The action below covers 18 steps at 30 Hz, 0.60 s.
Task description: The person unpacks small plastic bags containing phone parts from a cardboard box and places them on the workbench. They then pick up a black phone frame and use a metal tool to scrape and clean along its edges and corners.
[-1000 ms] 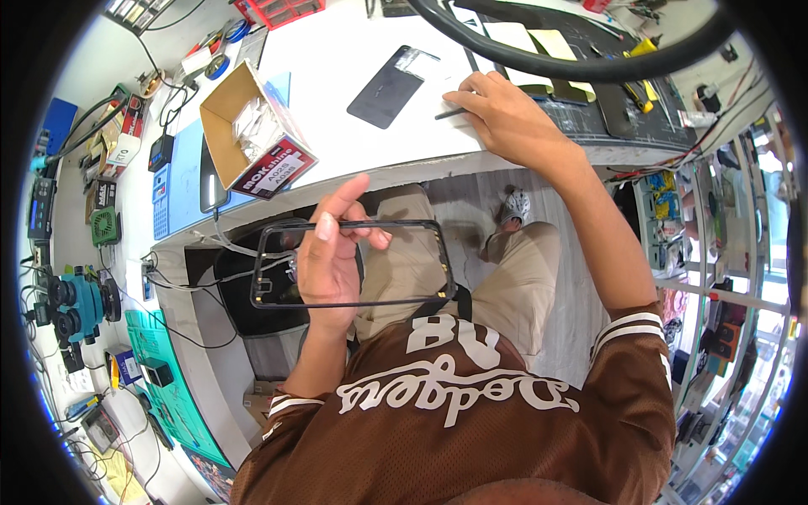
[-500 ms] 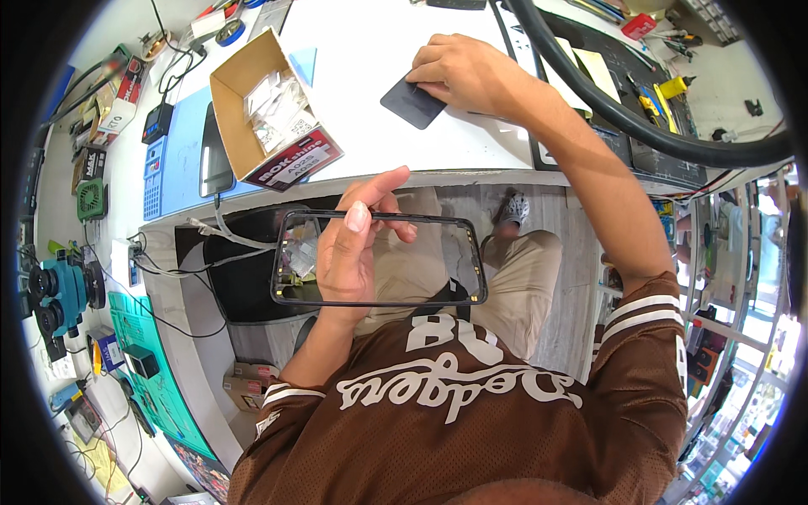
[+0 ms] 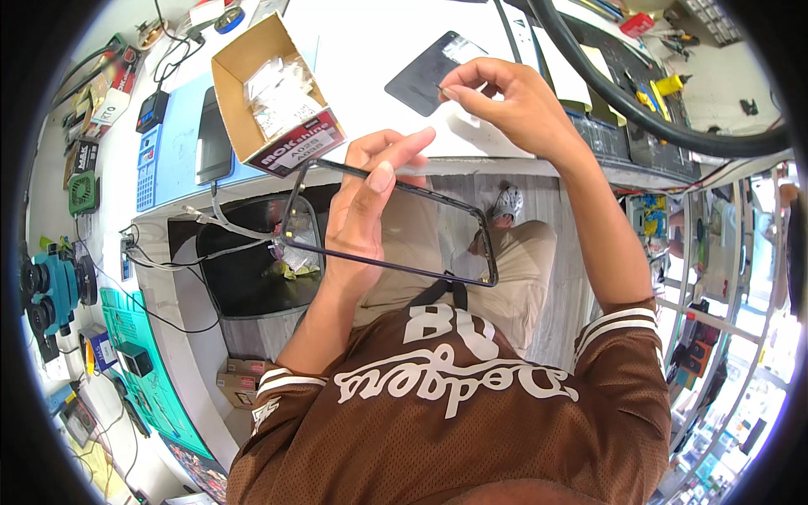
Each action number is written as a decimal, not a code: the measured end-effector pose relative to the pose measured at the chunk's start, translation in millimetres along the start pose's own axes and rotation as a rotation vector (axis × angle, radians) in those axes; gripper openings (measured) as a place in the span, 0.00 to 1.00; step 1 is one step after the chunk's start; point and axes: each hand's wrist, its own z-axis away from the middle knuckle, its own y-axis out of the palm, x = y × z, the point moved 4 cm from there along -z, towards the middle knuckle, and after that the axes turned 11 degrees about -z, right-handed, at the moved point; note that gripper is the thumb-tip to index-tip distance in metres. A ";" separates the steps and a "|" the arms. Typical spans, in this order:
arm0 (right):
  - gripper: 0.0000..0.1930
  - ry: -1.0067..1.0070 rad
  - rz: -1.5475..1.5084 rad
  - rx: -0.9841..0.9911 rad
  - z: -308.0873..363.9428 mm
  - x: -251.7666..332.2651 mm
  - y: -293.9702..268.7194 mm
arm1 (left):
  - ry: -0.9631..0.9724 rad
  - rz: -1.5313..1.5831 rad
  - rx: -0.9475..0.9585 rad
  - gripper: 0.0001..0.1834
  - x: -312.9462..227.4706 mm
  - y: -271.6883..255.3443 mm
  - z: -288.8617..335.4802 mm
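My left hand (image 3: 358, 194) holds a thin black phone frame (image 3: 429, 272), open in the middle, above my lap. Its thumb and fingers grip the long far side, and the frame hangs at a slant. Over the white table, my right hand (image 3: 522, 105) is closed in a pinch. A small dark tip shows at its fingertips, too small to name. Just left of those fingers, a flat dark phone-sized panel (image 3: 421, 71) lies on the table, with a light patch near its far end.
An open cardboard box (image 3: 240, 63) of clear plastic packets stands at the table edge, beside a phone (image 3: 216, 139) on a blue mat (image 3: 178, 156). A thick black tube (image 3: 623, 109) arches over the right side. Cables (image 3: 223, 217) hang below the edge. A teal microscope (image 3: 57, 290) is far left.
My right hand has lifted off the dark panel and moved nearer, fingers pinched. More of the panel shows now. My left hand has tilted the frame, its left end rising toward the box.
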 end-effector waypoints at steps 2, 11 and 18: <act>0.13 -0.042 -0.370 0.066 26.7 1.7 7.0 | 0.059 0.033 0.032 0.32 -7.6 8.2 -2.1; 0.13 0.209 -0.841 0.129 104.8 5.0 11.6 | 0.024 0.288 0.295 0.33 -20.0 39.0 9.4; 0.13 0.247 -1.013 0.091 134.4 1.0 17.3 | 0.022 0.251 0.311 0.32 -24.2 50.5 25.0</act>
